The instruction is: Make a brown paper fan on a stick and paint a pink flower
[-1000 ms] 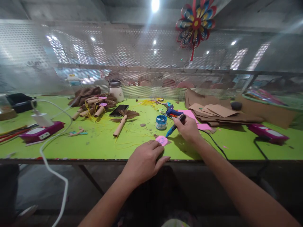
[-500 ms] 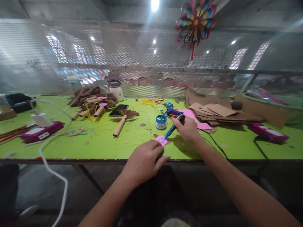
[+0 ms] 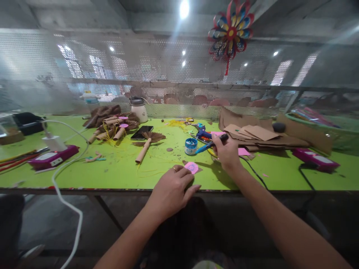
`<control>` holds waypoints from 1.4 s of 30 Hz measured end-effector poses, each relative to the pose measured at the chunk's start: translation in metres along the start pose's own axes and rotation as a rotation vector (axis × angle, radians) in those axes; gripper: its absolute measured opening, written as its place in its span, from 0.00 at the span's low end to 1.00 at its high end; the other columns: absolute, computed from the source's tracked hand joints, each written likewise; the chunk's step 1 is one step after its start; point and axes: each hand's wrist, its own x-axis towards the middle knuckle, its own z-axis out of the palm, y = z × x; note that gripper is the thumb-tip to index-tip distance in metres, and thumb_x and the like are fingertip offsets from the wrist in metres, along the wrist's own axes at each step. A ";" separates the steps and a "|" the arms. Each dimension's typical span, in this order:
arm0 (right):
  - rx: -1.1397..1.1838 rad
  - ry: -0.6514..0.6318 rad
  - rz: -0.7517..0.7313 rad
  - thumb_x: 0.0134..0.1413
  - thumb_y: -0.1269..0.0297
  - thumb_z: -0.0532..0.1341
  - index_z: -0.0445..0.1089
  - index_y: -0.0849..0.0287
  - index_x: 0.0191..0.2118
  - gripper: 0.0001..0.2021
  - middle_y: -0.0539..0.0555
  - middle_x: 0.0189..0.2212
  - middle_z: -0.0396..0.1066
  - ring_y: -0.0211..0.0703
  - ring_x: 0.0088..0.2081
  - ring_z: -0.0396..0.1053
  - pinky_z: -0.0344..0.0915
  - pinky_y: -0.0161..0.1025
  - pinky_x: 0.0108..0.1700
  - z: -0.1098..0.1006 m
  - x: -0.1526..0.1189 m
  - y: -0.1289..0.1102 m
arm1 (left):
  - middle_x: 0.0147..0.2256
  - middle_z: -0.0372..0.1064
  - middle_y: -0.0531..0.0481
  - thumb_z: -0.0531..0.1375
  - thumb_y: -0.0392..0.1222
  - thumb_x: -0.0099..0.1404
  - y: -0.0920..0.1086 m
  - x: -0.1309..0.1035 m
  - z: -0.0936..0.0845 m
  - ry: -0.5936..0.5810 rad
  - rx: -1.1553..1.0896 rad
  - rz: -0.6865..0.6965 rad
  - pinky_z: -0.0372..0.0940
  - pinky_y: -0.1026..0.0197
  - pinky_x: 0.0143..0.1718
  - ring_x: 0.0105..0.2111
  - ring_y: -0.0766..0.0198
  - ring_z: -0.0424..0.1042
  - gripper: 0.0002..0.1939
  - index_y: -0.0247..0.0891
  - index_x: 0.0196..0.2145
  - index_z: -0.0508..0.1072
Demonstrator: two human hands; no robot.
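My right hand [image 3: 227, 155] is closed around a blue marker [image 3: 208, 146] with a dark back end. Its tip points left, beside a small jar [image 3: 191, 146] with blue on its rim, raised off the paper. My left hand [image 3: 175, 186] lies with fingers stretched out, the fingertips at the edge of a small pink paper piece [image 3: 192, 167] with blue drawn lines. A bit of brown paper shows under the pink piece. Behind my right hand lies a blue glue gun [image 3: 202, 132], partly hidden.
A brown paper figure [image 3: 144, 149] and a phone [image 3: 142, 132] lie left of the jar. Rolled brown pieces [image 3: 112, 129] are piled further left. Brown paper sheets [image 3: 252, 132] lie at the right. Purple power strips [image 3: 54, 157] sit at both sides, with a white cable [image 3: 60, 200] hanging over the edge.
My right hand has lifted the marker off the pink paper and moved slightly right, tilting the marker flatter. More of the blue drawing shows. My left hand has stayed in place.
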 end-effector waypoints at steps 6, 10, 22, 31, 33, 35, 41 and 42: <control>0.204 0.055 0.114 0.46 0.51 0.64 0.58 0.57 0.23 0.17 0.42 0.11 0.57 0.30 0.13 0.51 0.47 0.31 0.14 0.001 -0.001 -0.009 | 0.50 0.67 0.41 0.52 0.52 0.68 0.012 0.007 -0.002 -0.056 0.121 -0.045 0.64 0.50 0.46 0.45 0.52 0.67 0.25 0.40 0.58 0.62; 0.237 0.098 0.141 0.45 0.54 0.64 0.59 0.57 0.23 0.16 0.42 0.11 0.57 0.30 0.13 0.51 0.47 0.31 0.14 -0.001 0.002 -0.011 | 0.44 0.68 0.39 0.53 0.57 0.65 0.024 0.019 -0.002 -0.116 0.248 -0.086 0.65 0.47 0.43 0.42 0.48 0.67 0.24 0.36 0.50 0.69; 0.242 0.074 0.117 0.46 0.53 0.64 0.63 0.58 0.26 0.14 0.42 0.12 0.57 0.30 0.13 0.51 0.47 0.31 0.14 -0.003 0.002 -0.014 | 0.43 0.64 0.43 0.52 0.51 0.68 -0.004 0.024 -0.004 -0.208 0.016 0.026 0.64 0.55 0.46 0.42 0.57 0.67 0.18 0.39 0.48 0.70; 0.046 -0.097 0.101 0.47 0.53 0.64 0.61 0.58 0.23 0.16 0.43 0.11 0.56 0.31 0.13 0.52 0.48 0.31 0.15 -0.006 -0.002 -0.008 | 0.48 0.64 0.41 0.52 0.54 0.67 -0.015 0.020 -0.010 -0.204 -0.066 0.032 0.61 0.52 0.51 0.49 0.53 0.65 0.22 0.41 0.52 0.69; -0.033 -0.137 0.067 0.48 0.52 0.64 0.63 0.58 0.24 0.16 0.43 0.11 0.57 0.31 0.14 0.53 0.50 0.32 0.17 -0.008 -0.006 -0.007 | 0.47 0.65 0.41 0.52 0.55 0.67 -0.013 0.018 -0.009 -0.181 -0.039 0.041 0.60 0.51 0.52 0.50 0.52 0.64 0.22 0.41 0.51 0.70; -0.087 -0.147 0.044 0.49 0.51 0.63 0.64 0.59 0.25 0.16 0.43 0.12 0.58 0.32 0.15 0.54 0.52 0.32 0.18 -0.011 -0.010 -0.006 | 0.47 0.65 0.41 0.52 0.55 0.67 -0.012 0.017 -0.008 -0.170 -0.016 0.041 0.60 0.49 0.51 0.50 0.51 0.64 0.22 0.40 0.51 0.71; -0.164 -0.133 0.010 0.51 0.49 0.61 0.64 0.59 0.25 0.17 0.45 0.13 0.59 0.34 0.16 0.56 0.54 0.33 0.19 -0.017 -0.019 -0.002 | 0.46 0.66 0.41 0.50 0.57 0.68 -0.012 0.014 -0.007 -0.166 0.020 0.026 0.61 0.51 0.48 0.45 0.53 0.65 0.23 0.40 0.51 0.70; -0.169 -0.137 0.010 0.52 0.49 0.61 0.65 0.60 0.26 0.17 0.45 0.13 0.60 0.34 0.16 0.56 0.54 0.33 0.20 -0.017 -0.021 -0.001 | 0.45 0.66 0.42 0.50 0.57 0.68 -0.011 0.014 -0.007 -0.164 0.024 0.028 0.61 0.51 0.48 0.45 0.53 0.65 0.23 0.41 0.51 0.70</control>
